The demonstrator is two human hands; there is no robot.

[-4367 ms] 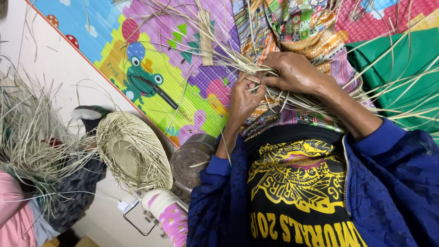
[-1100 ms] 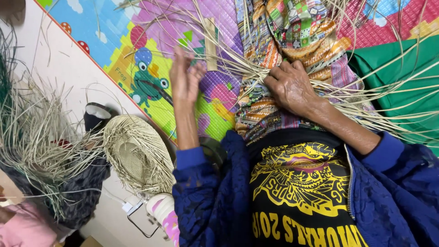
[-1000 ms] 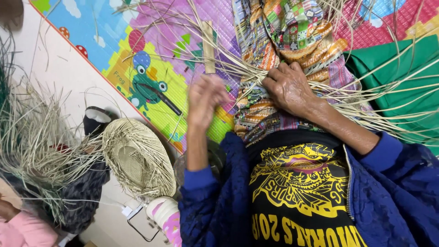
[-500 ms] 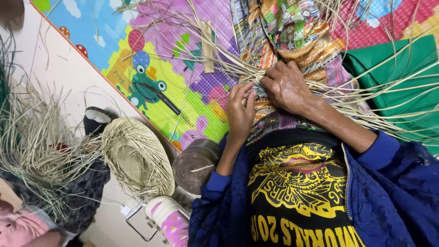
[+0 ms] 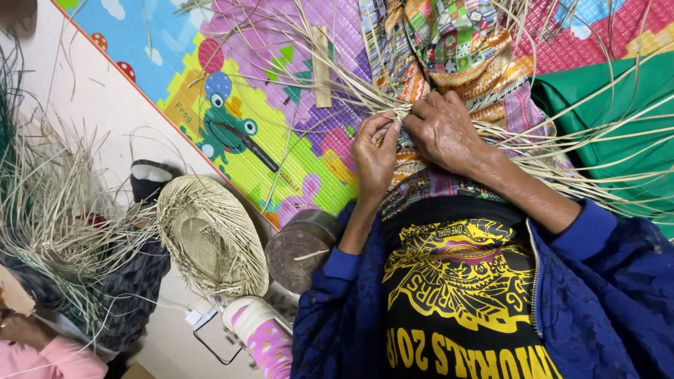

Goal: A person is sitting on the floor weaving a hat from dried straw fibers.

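Note:
My left hand (image 5: 375, 151) pinches thin pale straw strands (image 5: 351, 84) at the edge of a straw weave (image 5: 519, 151) lying on my lap. My right hand (image 5: 442, 130) presses and grips the weave right beside the left, fingertips nearly touching. Long loose strands fan out from the weave to the upper left and to the right. A patchwork cloth (image 5: 456, 35) covers my legs under the work. The part of the weave beneath my right hand is hidden.
A woven straw hat (image 5: 210, 238) lies at the left beside a round brown block (image 5: 298, 253). A pile of loose straw (image 5: 56, 203) fills the far left. Frog play mat (image 5: 232, 133), wooden stick (image 5: 321, 67), green cloth (image 5: 611, 105), another person's pink sleeve (image 5: 42, 354).
My left hand, which was stretched out over the play mat, has come back to the weave and closed on strands. My right hand has stayed on the weave.

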